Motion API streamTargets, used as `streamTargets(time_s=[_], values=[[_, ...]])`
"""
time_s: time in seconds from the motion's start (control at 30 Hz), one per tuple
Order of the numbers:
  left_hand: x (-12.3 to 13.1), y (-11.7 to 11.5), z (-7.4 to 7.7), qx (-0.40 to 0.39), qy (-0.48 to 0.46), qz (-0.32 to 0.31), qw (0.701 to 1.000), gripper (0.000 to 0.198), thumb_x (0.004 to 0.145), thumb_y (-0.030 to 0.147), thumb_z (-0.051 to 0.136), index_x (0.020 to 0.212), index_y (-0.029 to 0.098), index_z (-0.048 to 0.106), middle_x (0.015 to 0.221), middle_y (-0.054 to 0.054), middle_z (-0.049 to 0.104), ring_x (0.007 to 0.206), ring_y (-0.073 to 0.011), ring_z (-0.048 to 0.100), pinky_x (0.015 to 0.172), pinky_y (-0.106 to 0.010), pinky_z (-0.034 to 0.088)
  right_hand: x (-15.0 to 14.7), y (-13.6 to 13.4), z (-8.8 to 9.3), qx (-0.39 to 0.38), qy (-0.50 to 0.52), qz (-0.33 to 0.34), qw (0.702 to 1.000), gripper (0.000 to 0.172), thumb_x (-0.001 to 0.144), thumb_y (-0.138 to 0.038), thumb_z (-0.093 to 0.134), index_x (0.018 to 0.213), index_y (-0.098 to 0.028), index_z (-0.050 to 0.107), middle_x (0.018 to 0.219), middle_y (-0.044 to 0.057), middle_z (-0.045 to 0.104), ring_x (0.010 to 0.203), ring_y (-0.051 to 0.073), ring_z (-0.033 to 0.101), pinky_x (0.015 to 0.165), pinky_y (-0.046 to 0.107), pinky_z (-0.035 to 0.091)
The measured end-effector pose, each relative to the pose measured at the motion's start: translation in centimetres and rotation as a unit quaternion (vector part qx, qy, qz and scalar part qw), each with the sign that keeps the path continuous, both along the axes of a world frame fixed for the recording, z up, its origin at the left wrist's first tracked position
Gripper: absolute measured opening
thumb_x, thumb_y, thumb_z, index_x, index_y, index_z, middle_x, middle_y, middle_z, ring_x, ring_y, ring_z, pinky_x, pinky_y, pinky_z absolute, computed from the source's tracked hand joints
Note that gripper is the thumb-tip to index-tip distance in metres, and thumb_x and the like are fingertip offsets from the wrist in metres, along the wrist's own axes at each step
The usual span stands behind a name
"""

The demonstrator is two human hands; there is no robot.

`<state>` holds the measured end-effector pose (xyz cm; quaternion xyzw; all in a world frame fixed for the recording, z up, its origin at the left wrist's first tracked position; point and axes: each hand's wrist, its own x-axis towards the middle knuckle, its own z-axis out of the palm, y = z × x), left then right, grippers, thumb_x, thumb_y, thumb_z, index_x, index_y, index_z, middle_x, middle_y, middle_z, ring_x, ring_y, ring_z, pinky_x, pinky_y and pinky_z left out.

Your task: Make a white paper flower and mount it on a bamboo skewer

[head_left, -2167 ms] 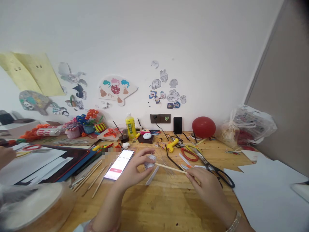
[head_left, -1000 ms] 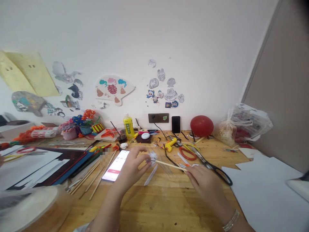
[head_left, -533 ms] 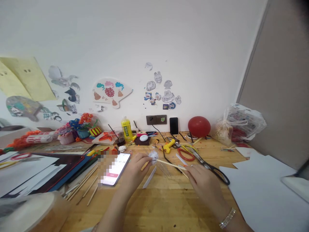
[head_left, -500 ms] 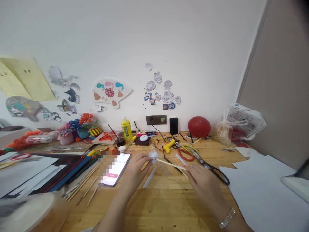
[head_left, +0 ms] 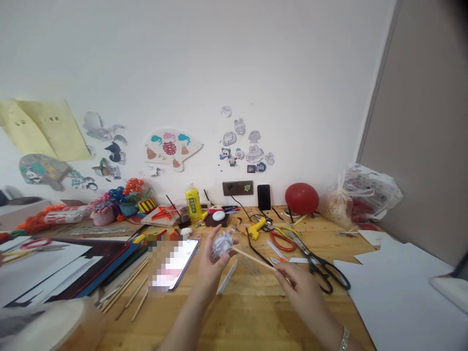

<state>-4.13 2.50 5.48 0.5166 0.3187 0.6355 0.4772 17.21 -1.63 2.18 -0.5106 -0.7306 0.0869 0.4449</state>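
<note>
A white, ruffled paper flower [head_left: 221, 245] is at the left end of a thin wooden stick [head_left: 253, 257]. My left hand [head_left: 208, 273] cups the flower from the left, its thumb in front and fingers behind. The stick's other end is pinched between the thumb and fingers of my right hand [head_left: 302, 287], which wears a bracelet at the wrist. Below the flower, a white paper strip [head_left: 227, 278] lies on the wooden table [head_left: 248, 317]. Black-handled scissors [head_left: 315, 261] rest just beyond my right hand.
A lit phone [head_left: 175, 265] and several wooden sticks [head_left: 127, 285] lie on the left. Behind are a yellow bottle [head_left: 193, 202], a yellow glue gun [head_left: 256, 228], red-handled scissors [head_left: 283, 241] and a red balloon [head_left: 302, 198]. White paper sheets [head_left: 398, 287] cover the right side.
My left hand has turned from gripping the flower from above to cupping it, leaving more of it visible. The flower has shifted slightly left. My right hand still holds the stick, slightly lower.
</note>
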Motion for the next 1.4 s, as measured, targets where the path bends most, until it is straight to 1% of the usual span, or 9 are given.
streamTargets(time_s=[0.13, 0.23, 0.43, 0.63, 0.83, 1.03, 1.1, 1.27, 1.4], values=[[-0.3, -0.4, 0.3, -0.013, 0.021, 0.036, 0.999, 0.053, 0.065, 0.032, 0.071, 0.113, 0.02, 0.052, 0.098, -0.008, 0.066, 0.089, -0.0215, 0.062, 0.084, -0.035, 0.046, -0.2, 0.1, -0.1, -0.004, 0.011, 0.015, 1.0, 0.025, 0.085, -0.032, 0.044, 0.077, -0.021, 0.065, 0.079, 0.005, 0.068, 0.074, 0.019, 0.061, 0.066, 0.029, 0.046], [-0.5, -0.3, 0.3, -0.014, 0.045, 0.041, 0.998, 0.046, 0.067, 0.031, 0.069, 0.109, 0.019, 0.055, 0.099, -0.008, 0.067, 0.088, -0.0198, 0.063, 0.082, -0.031, 0.046, -0.2, 0.1, -0.3, -0.001, 0.021, 0.009, 1.0, 0.026, 0.084, -0.034, 0.045, 0.075, -0.02, 0.065, 0.077, 0.005, 0.068, 0.073, 0.02, 0.061, 0.067, 0.029, 0.045], [-0.7, -0.3, 0.7, -0.01, 0.087, 0.041, 0.995, 0.045, 0.068, 0.03, 0.068, 0.109, 0.018, 0.055, 0.096, -0.007, 0.069, 0.09, -0.0195, 0.062, 0.082, -0.028, 0.045, -0.2, -0.1, -0.6, -0.033, 0.012, 0.025, 0.999, 0.031, 0.087, -0.034, 0.04, 0.075, -0.019, 0.064, 0.07, 0.004, 0.067, 0.065, 0.018, 0.06, 0.062, 0.027, 0.043], [-0.6, -0.9, 1.1, -0.018, 0.108, 0.02, 0.994, 0.045, 0.068, 0.03, 0.068, 0.11, 0.019, 0.053, 0.094, -0.006, 0.069, 0.091, -0.0191, 0.062, 0.082, -0.027, 0.045, -0.1, 0.1, -0.2, -0.063, 0.064, 0.0, 0.996, 0.024, 0.08, -0.036, 0.048, 0.071, -0.019, 0.063, 0.07, 0.004, 0.065, 0.067, 0.019, 0.059, 0.061, 0.027, 0.042], [-0.5, -1.2, 1.5, -0.017, 0.102, 0.027, 0.994, 0.045, 0.067, 0.031, 0.068, 0.108, 0.019, 0.055, 0.103, -0.008, 0.066, 0.093, -0.022, 0.062, 0.08, -0.03, 0.046, -0.5, -0.1, -0.2, -0.126, 0.074, 0.036, 0.989, 0.033, 0.081, -0.037, 0.043, 0.056, -0.019, 0.054, 0.052, -0.001, 0.052, 0.053, 0.015, 0.05, 0.053, 0.024, 0.036], [-0.3, -1.3, 1.8, -0.035, 0.104, 0.012, 0.994, 0.05, 0.063, 0.032, 0.071, 0.109, 0.018, 0.054, 0.098, -0.008, 0.068, 0.094, -0.024, 0.062, 0.08, -0.031, 0.047, -0.5, 0.1, -0.4, -0.145, 0.141, 0.014, 0.979, 0.02, 0.073, -0.034, 0.054, 0.063, -0.018, 0.061, 0.058, 0.0, 0.059, 0.056, 0.015, 0.053, 0.052, 0.023, 0.038], [-0.3, -1.5, 1.9, -0.034, 0.106, 0.007, 0.994, 0.05, 0.063, 0.032, 0.071, 0.108, 0.019, 0.054, 0.099, -0.008, 0.068, 0.095, -0.0239, 0.062, 0.081, -0.032, 0.047, -0.5, 0.2, -0.4, -0.146, 0.156, 0.02, 0.977, 0.02, 0.073, -0.035, 0.054, 0.063, -0.018, 0.061, 0.058, -0.001, 0.058, 0.056, 0.016, 0.053, 0.052, 0.023, 0.038], [-0.3, -1.7, 2.1, -0.034, 0.105, 0.004, 0.994, 0.048, 0.064, 0.032, 0.071, 0.107, 0.02, 0.055, 0.096, -0.008, 0.069, 0.092, -0.0243, 0.063, 0.081, -0.033, 0.047, -0.7, 0.0, -0.3, -0.152, 0.096, 0.069, 0.981, 0.035, 0.081, -0.038, 0.044, 0.053, -0.019, 0.052, 0.052, -0.002, 0.05, 0.055, 0.014, 0.049, 0.054, 0.024, 0.036], [-0.3, -1.5, 1.9, -0.032, 0.118, 0.008, 0.992, 0.047, 0.063, 0.031, 0.071, 0.106, 0.019, 0.056, 0.094, -0.008, 0.07, 0.091, -0.0247, 0.063, 0.08, -0.033, 0.047, -0.6, -0.1, -0.4, -0.147, 0.105, 0.039, 0.983, 0.026, 0.079, -0.037, 0.048, 0.062, -0.019, 0.056, 0.058, -0.001, 0.054, 0.057, 0.015, 0.05, 0.054, 0.024, 0.036]])
